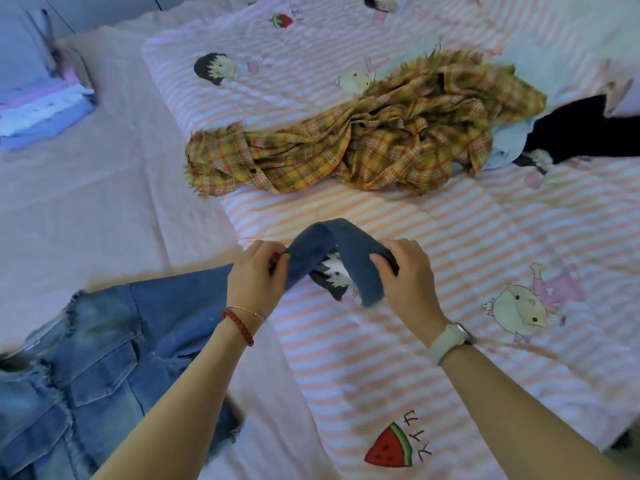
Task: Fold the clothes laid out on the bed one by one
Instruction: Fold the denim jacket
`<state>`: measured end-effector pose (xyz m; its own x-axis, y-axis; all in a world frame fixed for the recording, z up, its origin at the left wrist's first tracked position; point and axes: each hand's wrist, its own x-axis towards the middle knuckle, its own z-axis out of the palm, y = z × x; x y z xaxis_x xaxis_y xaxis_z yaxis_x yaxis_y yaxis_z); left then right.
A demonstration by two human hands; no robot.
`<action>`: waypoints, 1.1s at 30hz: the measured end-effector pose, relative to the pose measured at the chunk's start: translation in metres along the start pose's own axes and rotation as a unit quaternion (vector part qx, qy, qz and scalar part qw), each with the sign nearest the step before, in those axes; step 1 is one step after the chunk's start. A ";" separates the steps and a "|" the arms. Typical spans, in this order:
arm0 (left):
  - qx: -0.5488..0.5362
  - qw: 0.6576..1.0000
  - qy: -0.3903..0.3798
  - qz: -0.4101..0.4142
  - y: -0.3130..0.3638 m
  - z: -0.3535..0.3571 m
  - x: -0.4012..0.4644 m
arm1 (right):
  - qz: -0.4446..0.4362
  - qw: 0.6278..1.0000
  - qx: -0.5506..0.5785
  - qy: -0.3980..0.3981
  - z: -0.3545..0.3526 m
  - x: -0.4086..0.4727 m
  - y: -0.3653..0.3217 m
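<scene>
Denim strip [341, 251], soft and arched, pinched by left hand [258, 275] and right hand [403, 275].

Soft, even, rather cool light fills the scene, with no harsh glare. Faint shadows lie under the crumpled yellow plaid shirt [363, 147] and beneath the forearms on the pink-and-white striped cartoon quilt [450, 254]. The wide lens bends the edges, and the stack of folded pastel cloth [45, 105] at far left is smeared and out of focus
</scene>
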<state>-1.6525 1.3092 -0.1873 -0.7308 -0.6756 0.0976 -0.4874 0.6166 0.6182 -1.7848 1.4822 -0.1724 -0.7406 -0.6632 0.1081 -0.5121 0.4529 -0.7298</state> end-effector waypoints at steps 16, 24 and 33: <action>0.191 0.968 -0.148 -0.070 0.014 0.028 0.018 | 0.111 0.981 -0.155 0.040 -0.023 0.064 0.038; 0.259 0.921 -0.275 -0.096 -0.008 0.081 -0.013 | 0.336 0.939 0.041 0.053 0.027 0.004 0.070; 0.280 0.934 -0.212 -0.074 -0.013 0.088 -0.015 | 0.453 0.845 0.203 0.197 0.047 0.043 0.062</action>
<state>-1.6776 1.3467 -0.2649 -0.7019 -0.6222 -0.3466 -0.6841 0.7244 0.0850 -1.8283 1.4538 -0.2448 -0.8769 0.1331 -0.4619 0.4761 0.3730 -0.7964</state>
